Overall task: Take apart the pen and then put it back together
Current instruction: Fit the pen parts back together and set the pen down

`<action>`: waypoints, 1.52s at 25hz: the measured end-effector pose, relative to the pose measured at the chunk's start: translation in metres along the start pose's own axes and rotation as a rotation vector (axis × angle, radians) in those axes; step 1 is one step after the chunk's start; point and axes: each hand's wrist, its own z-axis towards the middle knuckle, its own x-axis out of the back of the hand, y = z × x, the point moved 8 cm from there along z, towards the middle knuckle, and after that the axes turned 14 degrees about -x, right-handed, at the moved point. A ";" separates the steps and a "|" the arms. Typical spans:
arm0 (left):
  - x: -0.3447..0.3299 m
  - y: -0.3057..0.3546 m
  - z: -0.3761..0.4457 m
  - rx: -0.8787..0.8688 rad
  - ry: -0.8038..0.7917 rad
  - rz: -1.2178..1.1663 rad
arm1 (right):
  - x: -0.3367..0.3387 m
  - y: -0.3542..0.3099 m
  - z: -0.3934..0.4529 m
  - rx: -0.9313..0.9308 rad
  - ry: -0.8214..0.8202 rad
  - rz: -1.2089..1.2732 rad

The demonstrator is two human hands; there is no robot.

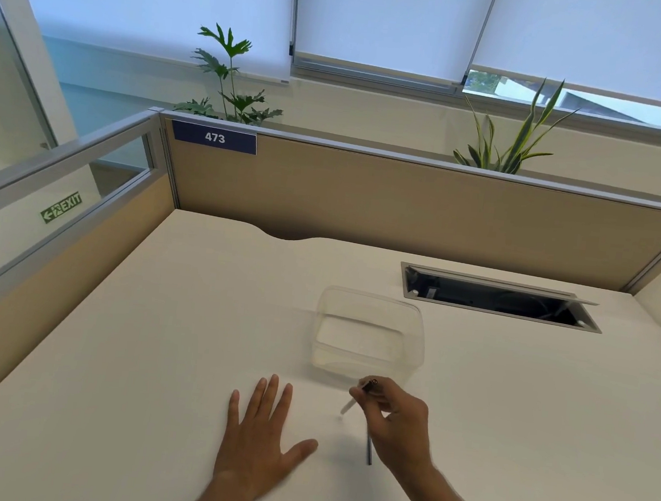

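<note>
My right hand [397,422] pinches a thin pen part [351,403] with a whitish tip and a dark top end, held tilted just above the white desk [149,354]. A dark, slim second pen piece [369,450] lies on the desk under the right hand, partly hidden by it. My left hand [262,433] rests flat on the desk to the left, fingers spread, holding nothing. A clear plastic container [369,335] stands just beyond the right hand.
A cable hatch [498,296] is open in the desk at the back right. Beige partition walls [406,205] close the desk at the back and left. Plants stand behind the partition.
</note>
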 end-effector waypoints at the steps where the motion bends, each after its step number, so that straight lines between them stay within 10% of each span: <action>1: 0.000 0.000 0.000 0.000 0.003 0.004 | 0.000 0.000 0.000 -0.007 -0.008 -0.011; 30: -0.006 -0.004 0.004 0.041 -0.022 -0.069 | 0.004 -0.023 -0.004 0.162 0.000 -0.094; 38: 0.015 0.023 0.028 0.027 0.207 -0.483 | 0.007 -0.034 -0.007 0.174 0.011 0.024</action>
